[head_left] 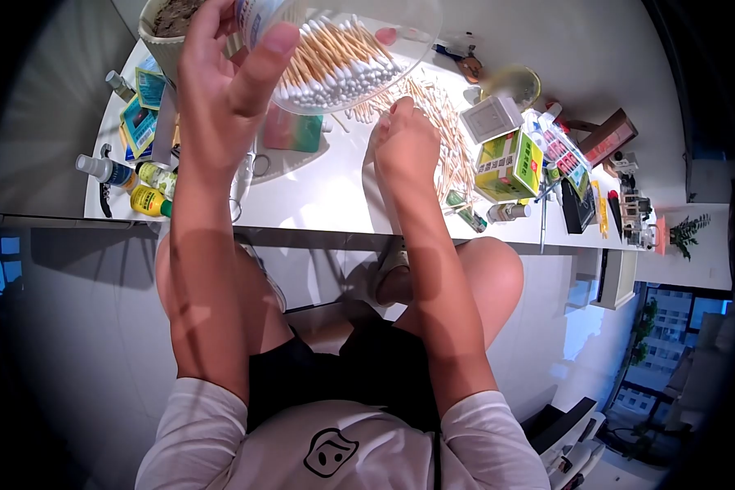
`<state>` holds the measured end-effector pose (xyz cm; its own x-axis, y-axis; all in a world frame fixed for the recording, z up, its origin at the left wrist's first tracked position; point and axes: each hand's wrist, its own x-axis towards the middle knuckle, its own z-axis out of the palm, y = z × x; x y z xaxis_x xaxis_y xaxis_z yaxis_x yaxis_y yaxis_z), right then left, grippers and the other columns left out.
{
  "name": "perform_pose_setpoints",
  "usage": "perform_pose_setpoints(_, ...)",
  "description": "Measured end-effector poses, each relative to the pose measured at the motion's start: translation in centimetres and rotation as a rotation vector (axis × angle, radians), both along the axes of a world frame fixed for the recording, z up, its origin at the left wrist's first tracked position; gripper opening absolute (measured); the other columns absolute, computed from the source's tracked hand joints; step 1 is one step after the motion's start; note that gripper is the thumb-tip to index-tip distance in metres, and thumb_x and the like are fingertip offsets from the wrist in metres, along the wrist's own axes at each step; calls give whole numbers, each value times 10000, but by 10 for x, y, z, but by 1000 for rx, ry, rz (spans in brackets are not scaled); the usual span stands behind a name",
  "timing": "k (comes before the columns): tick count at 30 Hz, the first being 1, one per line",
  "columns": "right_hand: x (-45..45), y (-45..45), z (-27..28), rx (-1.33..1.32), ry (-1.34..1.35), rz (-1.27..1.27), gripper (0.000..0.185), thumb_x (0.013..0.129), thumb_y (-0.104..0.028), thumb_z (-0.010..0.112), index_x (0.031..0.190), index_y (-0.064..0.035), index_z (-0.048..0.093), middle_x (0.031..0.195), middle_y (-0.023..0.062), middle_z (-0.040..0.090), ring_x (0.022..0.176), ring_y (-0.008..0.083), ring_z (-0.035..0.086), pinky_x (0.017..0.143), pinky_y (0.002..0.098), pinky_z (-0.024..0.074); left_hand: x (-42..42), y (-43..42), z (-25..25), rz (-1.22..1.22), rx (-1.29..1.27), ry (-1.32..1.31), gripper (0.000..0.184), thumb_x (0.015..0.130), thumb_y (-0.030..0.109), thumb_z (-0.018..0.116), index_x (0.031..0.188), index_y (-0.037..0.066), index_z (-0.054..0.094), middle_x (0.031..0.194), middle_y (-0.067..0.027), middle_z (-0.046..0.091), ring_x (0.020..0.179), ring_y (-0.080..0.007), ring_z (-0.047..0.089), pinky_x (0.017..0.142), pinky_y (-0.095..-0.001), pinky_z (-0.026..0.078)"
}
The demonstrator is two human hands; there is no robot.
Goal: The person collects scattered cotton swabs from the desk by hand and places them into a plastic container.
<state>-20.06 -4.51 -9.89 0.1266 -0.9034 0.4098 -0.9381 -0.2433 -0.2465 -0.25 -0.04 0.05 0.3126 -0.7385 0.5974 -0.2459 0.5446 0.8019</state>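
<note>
My left hand is closed around a clear round tub, raised and tipped above the table. Cotton swabs with wooden sticks and white tips lie packed inside the tub. Loose cotton swabs are spread in a heap on the white table. At the left edge of that heap is my right hand, its fingers curled together. Whatever those fingers may hold is hidden by the back of the hand.
A green and yellow box and a white box stand right of the heap. Left are a yellow bottle, a spray bottle and a plant pot. Scissors lie near the table's front edge.
</note>
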Motion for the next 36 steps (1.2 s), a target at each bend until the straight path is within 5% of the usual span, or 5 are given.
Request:
perform_pose_setpoints(13, -1, 12, 48, 156, -122, -59, 169, 746, -85, 609, 888, 4, 587, 805, 197, 634, 762, 358, 620, 712, 420, 483, 1, -1, -2, -41, 6, 37, 783, 817, 558, 575, 1263, -70, 437, 1096, -101, 524, 1039, -170, 499, 939, -306, 382)
perform_pose_setpoints(20, -25, 20, 106, -40, -252, -30, 134, 713, -50, 586, 812, 15, 650, 757, 207, 636, 703, 354, 630, 682, 405, 499, -2, -1, 0, -80, 1, 70, 782, 816, 529, 589, 1271, -83, 416, 1082, -103, 537, 1026, -170, 511, 937, -307, 389)
perform_pose_setpoints(24, -40, 30, 139, -24, -426, -21, 147, 793, -68, 621, 910, 3, 675, 800, 91, 689, 725, 136, 653, 692, 250, 503, 0, -2, -2, -68, 5, 59, 775, 817, 523, 591, 1271, -81, 419, 1087, -109, 536, 1030, -171, 510, 936, -310, 389)
perform_pose_setpoints(31, -15, 88, 195, -144, -753, 280, 124, 754, 61, 688, 867, 28, 651, 838, 111, 681, 752, 110, 641, 707, 184, 497, 0, -2, -2, -65, -12, 54, 666, 869, 476, 516, 1257, -62, 454, 1112, -106, 528, 1046, -175, 503, 937, -315, 382)
perform_pose_setpoints(36, 20, 69, 153, -416, -501, 570, 122, 710, 57, 635, 819, 9, 612, 757, 98, 625, 712, 199, 618, 662, 289, 491, 0, -4, -7, -64, -24, 57, 648, 867, 461, 511, 1257, -54, 460, 1114, -105, 529, 1054, -175, 497, 944, -307, 370)
